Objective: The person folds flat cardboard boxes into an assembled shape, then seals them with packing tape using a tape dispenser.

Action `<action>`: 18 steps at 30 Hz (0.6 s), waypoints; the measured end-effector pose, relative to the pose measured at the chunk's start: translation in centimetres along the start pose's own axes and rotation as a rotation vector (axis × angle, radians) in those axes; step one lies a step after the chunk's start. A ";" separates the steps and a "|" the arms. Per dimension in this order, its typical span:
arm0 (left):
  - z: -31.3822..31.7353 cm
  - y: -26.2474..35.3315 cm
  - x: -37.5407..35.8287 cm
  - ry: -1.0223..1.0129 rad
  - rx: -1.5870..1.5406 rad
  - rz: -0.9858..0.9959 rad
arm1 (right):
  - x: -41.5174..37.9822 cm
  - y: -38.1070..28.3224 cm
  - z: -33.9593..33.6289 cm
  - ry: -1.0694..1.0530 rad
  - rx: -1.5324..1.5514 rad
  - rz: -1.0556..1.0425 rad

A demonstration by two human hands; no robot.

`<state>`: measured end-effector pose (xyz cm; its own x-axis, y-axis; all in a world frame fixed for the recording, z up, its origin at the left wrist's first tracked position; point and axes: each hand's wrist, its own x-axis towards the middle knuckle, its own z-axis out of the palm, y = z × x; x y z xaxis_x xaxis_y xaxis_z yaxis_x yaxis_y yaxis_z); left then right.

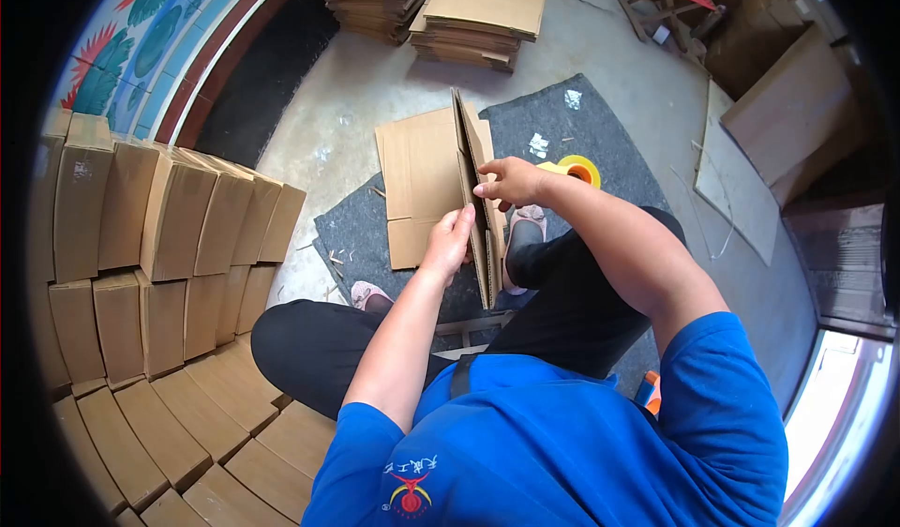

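Observation:
A folded cardboard piece (476,236) stands on edge in front of me, its layers slightly apart at the top. My left hand (449,243) grips its left side, thumb on top and the other fingers mostly hidden. On the right side, my right hand (511,183) has its index finger and thumb at the upper edge of the cardboard, the fingers apart. A flat cardboard sheet (422,175) lies on the dark mat just left of and beyond the piece. Yellow tape rolls (579,170) lie beyond my right wrist.
Stacked cardboard boxes (178,218) line the left side. Flattened cardboard (487,2) is piled on the floor at the back. The dark mat (609,138) holds paper scraps. An orange and blue object (649,392) is by my right hip. Large sheets (787,105) lean at the right.

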<state>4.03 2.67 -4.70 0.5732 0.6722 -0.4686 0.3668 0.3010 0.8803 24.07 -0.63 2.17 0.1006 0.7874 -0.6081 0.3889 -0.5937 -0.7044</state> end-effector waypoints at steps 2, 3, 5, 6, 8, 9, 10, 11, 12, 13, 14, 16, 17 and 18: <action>-0.7 0.7 -0.3 0.171 0.378 0.261 | -0.1 -0.8 0.3 0.058 -0.144 -0.022; -1.3 1.2 -0.3 0.251 0.512 0.329 | 0.1 -1.5 0.5 0.084 -0.300 -0.029; -2.7 3.2 -0.4 0.395 0.691 0.377 | -2.4 -4.3 1.4 0.257 -0.494 -0.035; -4.0 4.4 -0.6 0.454 0.696 0.400 | -3.1 -5.2 1.5 0.265 -0.502 -0.010; -7.1 5.3 0.2 0.550 0.712 0.399 | -4.4 -5.7 1.6 0.254 -0.520 -0.089; -8.6 5.5 0.9 0.585 0.722 0.379 | -4.5 -5.6 2.0 0.231 -0.540 -0.118; -9.8 5.5 1.5 0.608 0.755 0.350 | -4.7 -5.5 2.8 0.204 -0.540 -0.127; -10.5 5.0 2.3 0.614 0.763 0.344 | -4.4 -5.2 3.7 0.155 -0.542 -0.098; -11.0 4.4 3.1 0.630 0.760 0.302 | -4.0 -4.7 4.6 0.110 -0.541 -0.068; -11.3 3.6 3.7 0.642 0.756 0.260 | -3.5 -3.8 5.3 0.075 -0.550 -0.080; -11.0 3.3 3.9 0.662 0.756 0.282 | -2.9 -3.3 5.5 0.076 -0.546 -0.081; -11.0 3.6 4.5 0.619 0.738 0.285 | -2.0 -2.2 5.6 0.154 -0.490 -0.159; -10.9 3.9 4.5 0.583 0.715 0.285 | -1.5 -1.8 5.0 0.036 -0.397 -0.138; -11.2 4.4 4.6 0.508 0.726 0.131 | -1.4 -1.3 5.0 0.036 -0.396 -0.134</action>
<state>0.07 14.63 -2.13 0.3126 0.9414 -0.1269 0.7935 -0.1854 0.5796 18.81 -1.81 2.14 0.0542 0.8630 -0.5022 0.7224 -0.3812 -0.5770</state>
